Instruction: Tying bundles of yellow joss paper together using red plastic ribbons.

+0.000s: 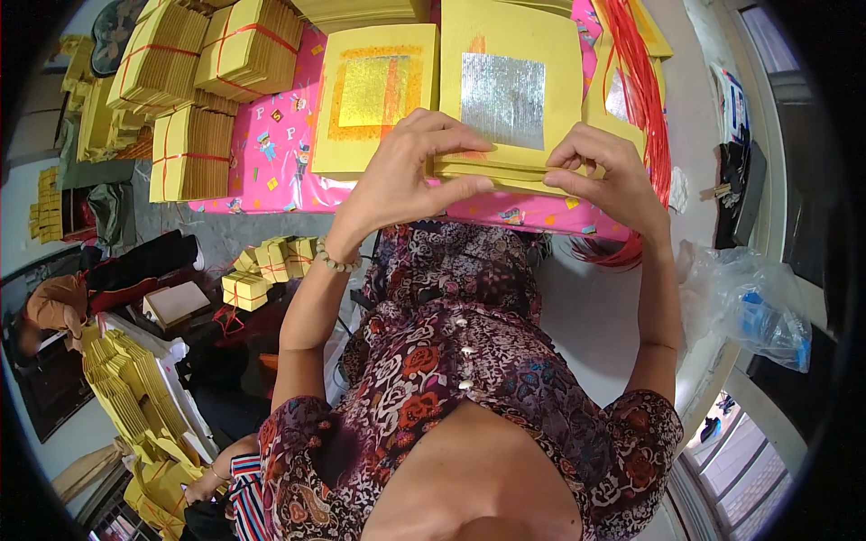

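Observation:
A stack of yellow joss paper (559, 81) with a silver foil square on its top sheet lies before me at the table's near edge. My left hand (419, 167) is closed over the near left corner, fingers on top and thumb against the front edge. At the near right part of that edge, my right hand (609, 171) pinches some sheets between thumb and bent fingers. The front edge shows separate layers with a small gap. Just left of it lies another joss paper stack (325, 149), bearing a gold foil square with an orange border.
Bundles of yellow paper (189, 153) tied with red string stand on the pink patterned tablecloth (271, 167) at left. Red strings (645, 90) hang over the table's right side. A clear plastic bag (749, 307) is at right. Another person's hand (203, 487) is near paper stacks at lower left.

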`<state>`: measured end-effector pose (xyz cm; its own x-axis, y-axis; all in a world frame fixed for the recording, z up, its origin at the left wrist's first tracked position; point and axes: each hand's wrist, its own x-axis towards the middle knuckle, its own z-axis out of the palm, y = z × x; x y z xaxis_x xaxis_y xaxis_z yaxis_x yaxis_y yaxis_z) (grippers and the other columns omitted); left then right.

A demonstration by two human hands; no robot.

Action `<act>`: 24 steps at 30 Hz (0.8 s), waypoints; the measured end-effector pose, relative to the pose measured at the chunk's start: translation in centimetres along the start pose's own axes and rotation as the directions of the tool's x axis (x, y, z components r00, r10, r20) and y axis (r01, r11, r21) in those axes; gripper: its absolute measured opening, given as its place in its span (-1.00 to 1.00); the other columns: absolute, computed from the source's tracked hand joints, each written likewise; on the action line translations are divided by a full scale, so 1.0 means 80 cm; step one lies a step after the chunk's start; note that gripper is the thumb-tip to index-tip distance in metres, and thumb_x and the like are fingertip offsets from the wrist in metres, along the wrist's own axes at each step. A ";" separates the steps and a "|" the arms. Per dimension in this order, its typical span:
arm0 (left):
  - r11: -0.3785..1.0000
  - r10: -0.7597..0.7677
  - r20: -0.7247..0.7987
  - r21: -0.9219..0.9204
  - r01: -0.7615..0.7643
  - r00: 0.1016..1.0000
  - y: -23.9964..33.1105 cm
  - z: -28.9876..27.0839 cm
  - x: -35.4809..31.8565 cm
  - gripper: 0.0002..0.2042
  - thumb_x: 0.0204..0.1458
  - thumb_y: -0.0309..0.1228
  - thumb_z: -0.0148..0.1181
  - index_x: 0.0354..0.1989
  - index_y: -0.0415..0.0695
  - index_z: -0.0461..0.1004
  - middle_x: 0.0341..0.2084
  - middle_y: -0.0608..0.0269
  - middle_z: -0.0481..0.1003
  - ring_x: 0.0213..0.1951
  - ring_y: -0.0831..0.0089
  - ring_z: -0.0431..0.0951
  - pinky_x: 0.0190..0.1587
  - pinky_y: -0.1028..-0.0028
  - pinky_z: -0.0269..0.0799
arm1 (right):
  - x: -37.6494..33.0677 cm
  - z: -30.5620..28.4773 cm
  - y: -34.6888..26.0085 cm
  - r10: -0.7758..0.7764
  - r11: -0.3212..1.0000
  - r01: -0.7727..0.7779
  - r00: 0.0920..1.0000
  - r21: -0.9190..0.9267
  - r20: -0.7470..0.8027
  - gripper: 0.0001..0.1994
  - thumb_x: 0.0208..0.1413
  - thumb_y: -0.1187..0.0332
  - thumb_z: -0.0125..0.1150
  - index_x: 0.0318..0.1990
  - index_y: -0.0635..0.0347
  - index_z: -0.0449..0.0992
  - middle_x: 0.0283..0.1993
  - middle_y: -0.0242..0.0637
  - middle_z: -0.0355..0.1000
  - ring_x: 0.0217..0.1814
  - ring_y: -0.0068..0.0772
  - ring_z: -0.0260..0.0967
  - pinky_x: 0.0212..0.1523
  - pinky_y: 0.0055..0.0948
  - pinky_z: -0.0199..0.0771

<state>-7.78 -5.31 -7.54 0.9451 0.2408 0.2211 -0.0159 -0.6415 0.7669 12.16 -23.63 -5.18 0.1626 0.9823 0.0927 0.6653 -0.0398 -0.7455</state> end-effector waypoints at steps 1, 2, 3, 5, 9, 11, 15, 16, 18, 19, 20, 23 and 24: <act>1.000 0.002 -0.002 0.002 -0.002 1.000 0.000 0.000 0.000 -0.74 -0.01 -0.31 0.31 -0.16 -0.12 0.61 -0.29 0.18 0.55 -0.17 0.31 0.49 -0.08 0.35 0.41 | 0.001 -0.001 0.000 0.019 1.000 -0.019 1.000 0.006 0.013 -0.84 -0.04 0.41 0.37 -0.40 0.26 0.49 -0.42 -0.32 0.43 -0.40 -0.48 0.45 -0.38 -0.51 0.42; 1.000 -0.001 0.001 0.025 0.001 1.000 -0.001 0.001 0.001 -0.73 -0.04 -0.32 0.34 -0.15 -0.12 0.61 -0.29 0.19 0.55 -0.18 0.31 0.49 -0.10 0.36 0.42 | 0.001 -0.002 0.001 0.037 0.999 -0.037 0.999 0.012 0.026 -0.85 -0.03 0.41 0.36 -0.40 0.25 0.49 -0.42 -0.32 0.43 -0.41 -0.49 0.45 -0.39 -0.51 0.42; 0.999 -0.004 0.004 0.049 0.004 1.000 -0.002 0.002 0.002 -0.71 -0.07 -0.32 0.37 -0.15 -0.11 0.60 -0.29 0.19 0.55 -0.18 0.32 0.49 -0.12 0.37 0.43 | 0.001 -0.003 0.001 0.034 0.999 -0.035 0.999 0.009 0.024 -0.85 -0.03 0.41 0.36 -0.40 0.25 0.49 -0.42 -0.32 0.43 -0.41 -0.49 0.45 -0.39 -0.51 0.42; 0.999 -0.020 -0.004 0.046 0.020 1.000 -0.001 0.003 0.003 -0.72 -0.07 -0.32 0.36 -0.17 -0.11 0.61 -0.31 0.19 0.55 -0.20 0.32 0.50 -0.14 0.38 0.43 | 0.000 -0.003 0.004 0.064 0.997 -0.065 0.998 0.036 0.030 -0.86 -0.05 0.45 0.37 -0.38 0.24 0.51 -0.42 -0.36 0.41 -0.41 -0.55 0.41 -0.42 -0.57 0.28; 0.997 -0.066 -0.020 0.025 0.067 0.998 0.004 0.001 0.007 -0.79 -0.05 -0.32 0.34 -0.25 -0.13 0.63 -0.36 0.18 0.57 -0.28 0.33 0.52 -0.20 0.38 0.44 | 0.000 -0.001 0.000 0.020 0.999 -0.021 1.000 0.028 0.016 -0.85 -0.06 0.46 0.38 -0.38 0.25 0.50 -0.41 -0.35 0.41 -0.39 -0.53 0.42 -0.41 -0.55 0.30; 0.996 -0.083 -0.037 0.013 0.083 0.996 0.007 0.002 0.007 -0.80 -0.04 -0.32 0.34 -0.28 -0.14 0.63 -0.39 0.17 0.58 -0.30 0.33 0.53 -0.21 0.39 0.44 | -0.002 -0.001 -0.004 0.003 1.000 -0.003 1.000 0.010 -0.004 -0.84 -0.08 0.47 0.39 -0.38 0.27 0.50 -0.40 -0.33 0.42 -0.37 -0.51 0.43 -0.37 -0.51 0.36; 0.988 -0.143 -0.034 0.054 0.145 0.989 0.006 0.002 0.014 -0.82 -0.01 -0.32 0.31 -0.32 -0.16 0.64 -0.44 0.16 0.59 -0.33 0.33 0.55 -0.21 0.39 0.44 | -0.005 0.001 -0.011 -0.101 0.981 0.088 0.993 -0.172 -0.067 -0.77 -0.09 0.38 0.38 -0.30 0.22 0.47 -0.34 -0.22 0.42 -0.26 -0.22 0.45 -0.23 -0.35 0.44; 0.989 -0.132 -0.041 0.055 0.134 0.990 0.007 0.001 0.015 -0.82 -0.01 -0.32 0.31 -0.32 -0.16 0.64 -0.44 0.16 0.59 -0.33 0.33 0.55 -0.21 0.39 0.44 | -0.004 0.003 -0.017 -0.108 0.979 0.093 0.992 -0.184 -0.071 -0.77 -0.09 0.38 0.38 -0.30 0.22 0.47 -0.34 -0.22 0.42 -0.26 -0.22 0.45 -0.23 -0.35 0.44; 0.985 -0.172 -0.069 0.000 0.172 0.983 0.008 0.000 0.016 -0.82 0.00 -0.32 0.30 -0.31 -0.16 0.64 -0.47 0.17 0.59 -0.32 0.35 0.56 -0.16 0.39 0.45 | -0.002 0.007 -0.027 -0.186 0.933 0.117 0.966 -0.340 -0.178 -0.74 -0.08 0.39 0.36 -0.24 0.19 0.45 -0.31 -0.20 0.41 -0.21 -0.13 0.42 -0.20 -0.28 0.41; 0.986 -0.167 -0.073 0.004 0.168 0.983 0.006 -0.001 0.019 -0.82 0.00 -0.32 0.30 -0.31 -0.16 0.64 -0.47 0.17 0.59 -0.32 0.35 0.56 -0.16 0.39 0.45 | 0.000 0.007 -0.021 -0.192 0.931 0.121 0.965 -0.343 -0.181 -0.74 -0.08 0.39 0.36 -0.24 0.19 0.45 -0.31 -0.20 0.41 -0.21 -0.13 0.42 -0.20 -0.28 0.41; 0.986 -0.158 -0.051 -0.071 0.154 0.986 0.003 -0.002 0.022 -0.79 -0.01 -0.30 0.31 -0.25 -0.15 0.63 -0.46 0.19 0.59 -0.32 0.35 0.56 -0.13 0.39 0.45 | 0.002 0.008 -0.013 -0.225 0.914 0.155 0.962 -0.374 -0.153 -0.76 -0.06 0.41 0.33 -0.23 0.19 0.45 -0.31 -0.19 0.42 -0.23 -0.11 0.42 -0.23 -0.26 0.41; 0.987 -0.061 -0.074 -0.155 0.049 0.995 -0.015 -0.004 0.030 -0.67 -0.06 -0.23 0.35 -0.14 -0.11 0.60 -0.37 0.16 0.59 -0.30 0.31 0.55 -0.11 0.36 0.44 | 0.009 0.004 -0.006 -0.202 0.925 0.150 0.972 -0.350 -0.118 -0.81 -0.01 0.42 0.26 -0.23 0.18 0.44 -0.34 -0.18 0.42 -0.28 -0.08 0.41 -0.30 -0.22 0.41; 0.986 0.023 -0.115 -0.164 -0.041 0.993 -0.021 -0.005 0.033 -0.59 -0.10 -0.17 0.38 -0.08 -0.08 0.57 -0.31 0.12 0.58 -0.27 0.26 0.54 -0.12 0.34 0.44 | 0.012 0.002 -0.005 -0.141 0.950 0.105 0.984 -0.294 -0.106 -0.84 0.02 0.43 0.21 -0.24 0.18 0.44 -0.35 -0.17 0.43 -0.31 -0.07 0.41 -0.33 -0.21 0.41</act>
<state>-5.36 -3.27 -7.99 0.9007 0.3083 0.3062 -0.1084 -0.5229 0.8455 11.93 -22.62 -4.87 0.1434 0.9530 0.2668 0.8633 0.0113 -0.5045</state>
